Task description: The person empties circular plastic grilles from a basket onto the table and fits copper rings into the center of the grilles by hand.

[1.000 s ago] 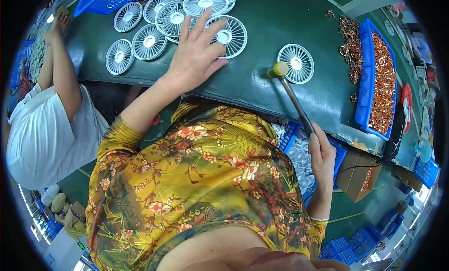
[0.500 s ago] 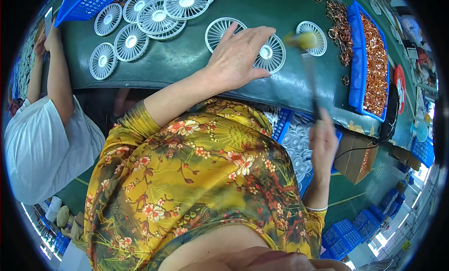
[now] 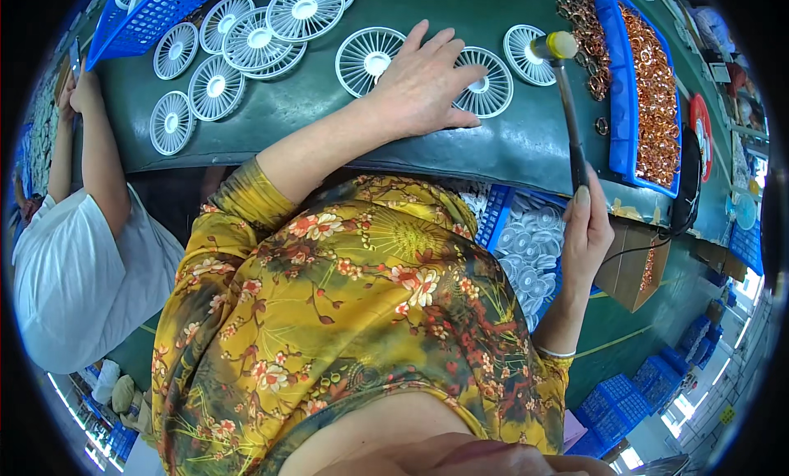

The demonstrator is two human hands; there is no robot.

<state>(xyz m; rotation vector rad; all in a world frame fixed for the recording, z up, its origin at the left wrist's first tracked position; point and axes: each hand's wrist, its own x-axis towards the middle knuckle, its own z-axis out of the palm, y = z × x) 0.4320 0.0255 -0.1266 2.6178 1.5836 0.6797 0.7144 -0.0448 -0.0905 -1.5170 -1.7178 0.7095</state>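
Note:
My right hand (image 3: 588,229) grips the handle of a mallet (image 3: 569,106) with a pale yellow head, held up over the right part of the bench. Behind the mallet head lies a white spoked wheel (image 3: 523,61). My left hand (image 3: 419,85) is open, fingers spread, between two more such wheels. It covers the edge of the left wheel (image 3: 358,63), and its thumb and a finger reach over the near right wheel (image 3: 496,91). Whether the palm presses on anything beneath it is hidden.
Several white wheels (image 3: 215,86) lie on the left of the green bench (image 3: 279,122), near a blue basket (image 3: 136,32). Copper-coloured rings (image 3: 588,32) lie loose beside a blue tray (image 3: 622,139) of them. A person in white (image 3: 74,270) sits at left. White parts fill a crate (image 3: 526,246) below.
The mallet has risen up and to the right with my right hand, and its blur is gone. My left hand's fingers have spread wider over the wheels. The view has shifted slightly.

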